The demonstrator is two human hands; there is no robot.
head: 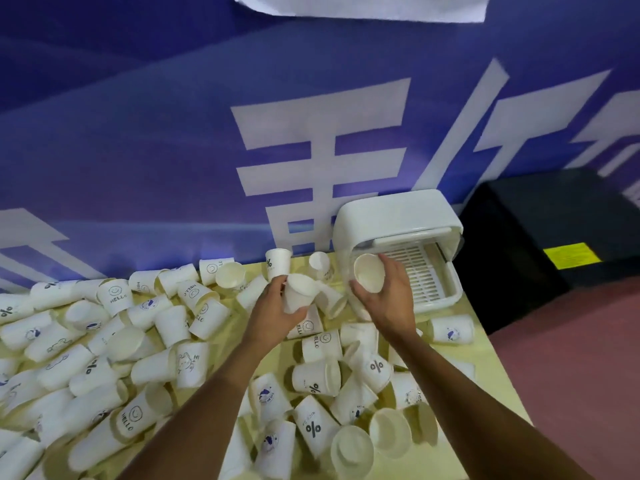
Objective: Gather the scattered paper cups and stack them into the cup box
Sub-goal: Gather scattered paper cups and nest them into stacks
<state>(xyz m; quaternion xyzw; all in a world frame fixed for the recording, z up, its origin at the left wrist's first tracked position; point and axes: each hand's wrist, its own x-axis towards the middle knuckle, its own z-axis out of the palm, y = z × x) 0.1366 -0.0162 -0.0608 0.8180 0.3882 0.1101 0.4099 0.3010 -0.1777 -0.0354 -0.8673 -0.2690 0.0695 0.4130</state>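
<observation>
Many white paper cups [114,341] lie scattered on the pale yellow table [485,368]. The white cup box [394,216] stands at the table's far right corner, its lid raised and a slatted tray showing inside. My right hand [391,299] grips a paper cup [369,277] just in front of the box opening, mouth facing me. My left hand [277,306] holds another cup [299,292] a little to the left, above the pile.
A blue wall with large white characters [322,150] runs behind the table. A black cabinet [554,223] with a yellow label stands right of the box. Reddish floor [581,358] lies beyond the table's right edge. One upright cup [277,265] stands by the wall.
</observation>
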